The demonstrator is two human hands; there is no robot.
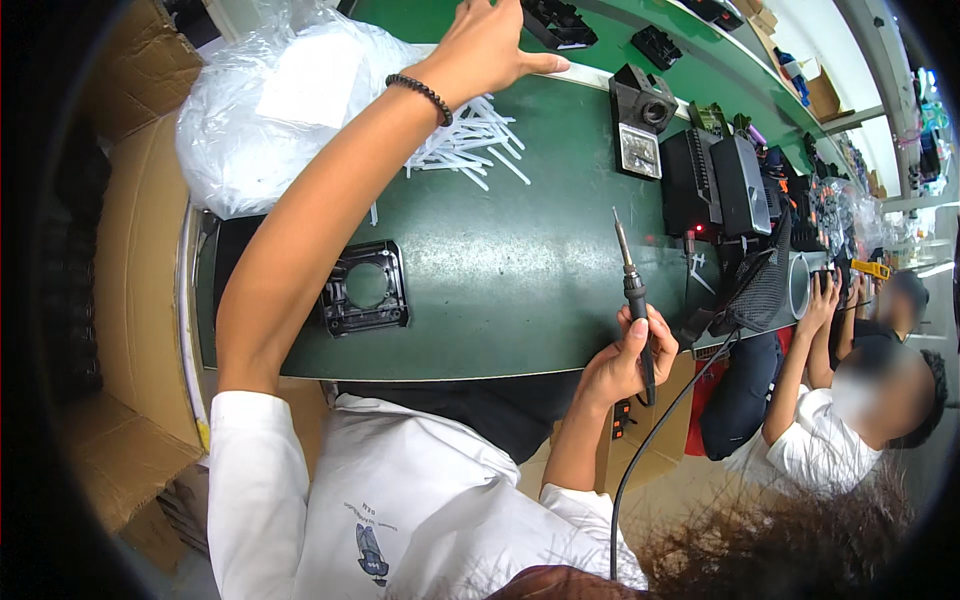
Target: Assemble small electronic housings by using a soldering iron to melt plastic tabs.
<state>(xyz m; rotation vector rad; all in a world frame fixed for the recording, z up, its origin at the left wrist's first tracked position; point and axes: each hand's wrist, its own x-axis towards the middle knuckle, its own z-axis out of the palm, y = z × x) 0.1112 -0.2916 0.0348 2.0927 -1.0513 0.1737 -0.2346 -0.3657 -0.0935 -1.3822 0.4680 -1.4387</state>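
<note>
While right hand (622, 362) grips soldering iron (633, 300) upright, left hand (487, 45) outstretched, seemingly empty.

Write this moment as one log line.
right hand: holds soldering iron | left hand: reaching far | black frame: on bench

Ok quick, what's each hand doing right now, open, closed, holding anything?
Left hand: open, spread flat at the far edge of the green table, holding nothing.
Right hand: closed around the soldering iron.
</note>
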